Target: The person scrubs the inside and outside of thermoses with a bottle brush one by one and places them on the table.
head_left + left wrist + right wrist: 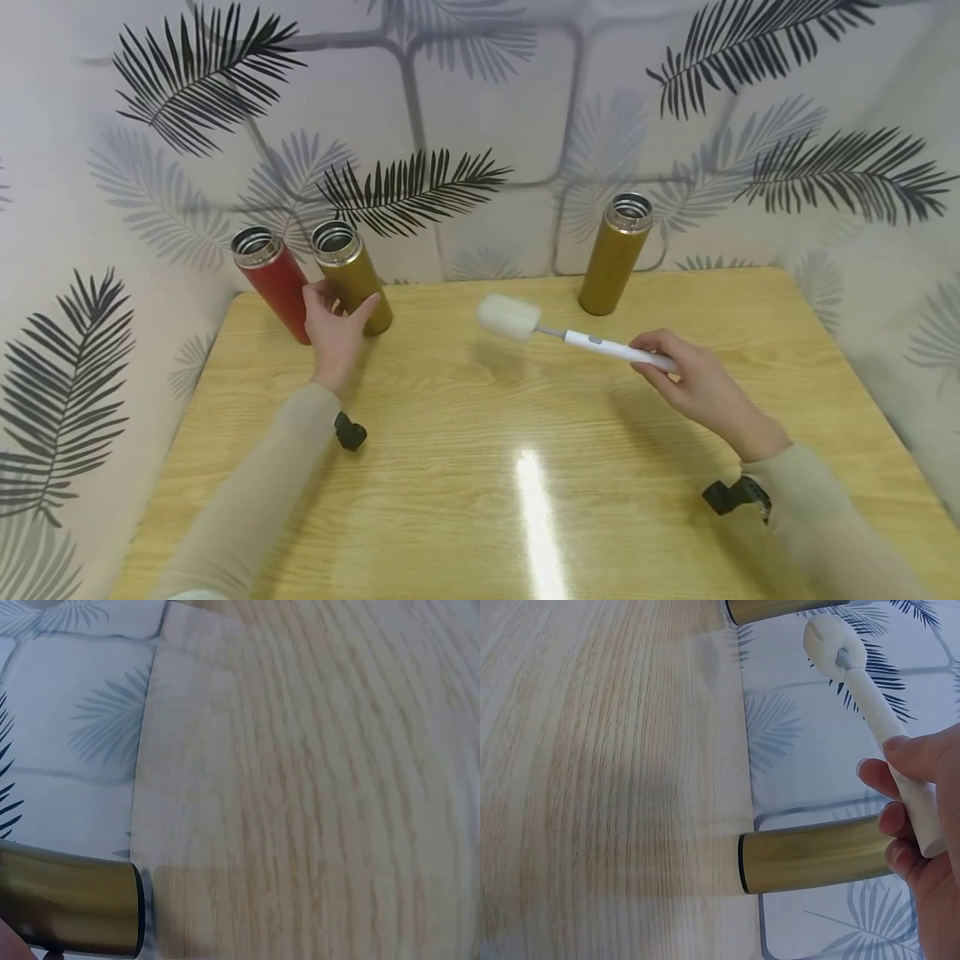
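Left hand grips an open, gold cylindrical metal flask beside a red flask; right hand holds a white sponge-headed brush above the wood-grain table. Apparent step: steadying the gold flask for brushing; aligning brush and mouth is likely needed next.

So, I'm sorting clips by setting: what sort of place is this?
Probably an indoor tabletop setup, the room's use unclear: a wooden table, leaf-patterned walls behind it, and three open flasks near its back edge.
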{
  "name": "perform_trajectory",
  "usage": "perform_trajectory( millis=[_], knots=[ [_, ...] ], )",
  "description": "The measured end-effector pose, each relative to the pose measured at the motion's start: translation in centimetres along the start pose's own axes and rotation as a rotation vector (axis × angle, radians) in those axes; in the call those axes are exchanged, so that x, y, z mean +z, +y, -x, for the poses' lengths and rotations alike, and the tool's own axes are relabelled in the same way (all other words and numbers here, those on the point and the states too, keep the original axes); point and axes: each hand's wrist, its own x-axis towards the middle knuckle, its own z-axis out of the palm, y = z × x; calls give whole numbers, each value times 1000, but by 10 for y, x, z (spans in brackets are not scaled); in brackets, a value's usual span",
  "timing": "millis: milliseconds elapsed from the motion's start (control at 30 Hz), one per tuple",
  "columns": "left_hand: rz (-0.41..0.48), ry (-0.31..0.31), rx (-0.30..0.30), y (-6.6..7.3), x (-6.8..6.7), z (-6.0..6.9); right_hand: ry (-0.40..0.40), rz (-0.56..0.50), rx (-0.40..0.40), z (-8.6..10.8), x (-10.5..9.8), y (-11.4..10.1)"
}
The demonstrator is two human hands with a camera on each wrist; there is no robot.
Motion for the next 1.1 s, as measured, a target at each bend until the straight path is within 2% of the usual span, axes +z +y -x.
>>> perform_trajectory(
  millis=[233,500,667,767,900,1000,1100],
  knots=[
    [-46,-16,-19,1,-5,-2,7,-3,4,-2,2,-4],
    [-59,-36,-25,0,-5,-2,11,-21,1,-3,2,-5],
    [-49,-67,-17,0,-6,-2,16,-32,13,-2,2,-6],
    [-80,-89,-8,-1,-8,0,24,-42,29,-1,3,-6],
    [-138,-71,39,0,-11,13,31,-81,61,-1,1,-5],
    [-159,-35,112,1,-11,31,28,-141,115,0,-4,-6],
    [-159,-49,188,5,-8,50,25,-210,193,2,-13,-8]
  ],
)
